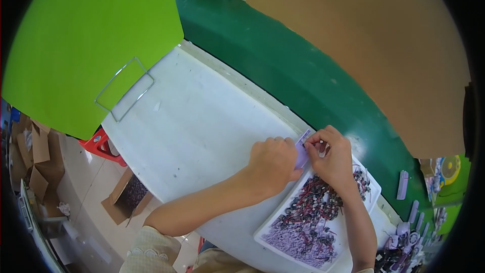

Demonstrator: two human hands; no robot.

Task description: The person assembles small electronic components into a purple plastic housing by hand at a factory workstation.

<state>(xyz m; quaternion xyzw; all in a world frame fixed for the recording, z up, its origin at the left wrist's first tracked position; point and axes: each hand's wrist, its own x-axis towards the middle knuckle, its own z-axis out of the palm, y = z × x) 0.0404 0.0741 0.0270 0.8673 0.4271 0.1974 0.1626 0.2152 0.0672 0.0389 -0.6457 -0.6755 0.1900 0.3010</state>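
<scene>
My left hand (275,166) is closed around a flat lilac plastic piece (302,155), whose upper end sticks out past the fingers. Against that end, my right hand (331,157) pinches a thin dark red wire (317,143); what the wire joins is too small to make out. Below both hands sits a shallow white tray (343,232). Small black parts with red wires (309,203) are heaped in its upper portion, and many tiny lilac pieces (298,241) lie at its near end. My right forearm crosses over the tray and hides some of it.
The white tabletop (202,106) meets a green surface (283,55) beyond. A bright green panel (96,35) with a metal wire frame (125,91) stands left, a brown board (374,45) right. Lilac housings (402,185) lie at right. An open carton (129,195) is on the floor.
</scene>
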